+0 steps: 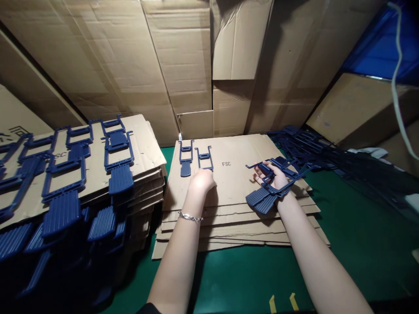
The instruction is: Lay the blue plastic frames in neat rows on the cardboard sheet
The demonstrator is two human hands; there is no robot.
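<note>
On top of the flat stack of brown corrugated cardboard sheets (235, 174) printed "FSC", the left hand (201, 181) presses down over the lower end of a dark blue plastic hanger-like clip (204, 158), its fingers curled onto the piece so that only the forked upper frame shows. Just left of that clip on the same sheet lies a second dark blue clip (185, 159), already set, with its ribbed paddle end visible. The right hand (275, 176), near the stack's right edge, is clenched around a bundle of the same blue clips (266, 194), their ribbed paddles fanning out below the wrist.

By my judgement the step in hand is laying clips in a row across the top sheet; the next move would call for drawing one clip from the bundle and setting it just right of the pressed one, parallel and evenly spaced.

Left of the stack stands a taller pile of cardboard (98, 174) already covered with blue clips; right of it more loose clips (304, 141) lie on the green worktop (353, 244).
</note>
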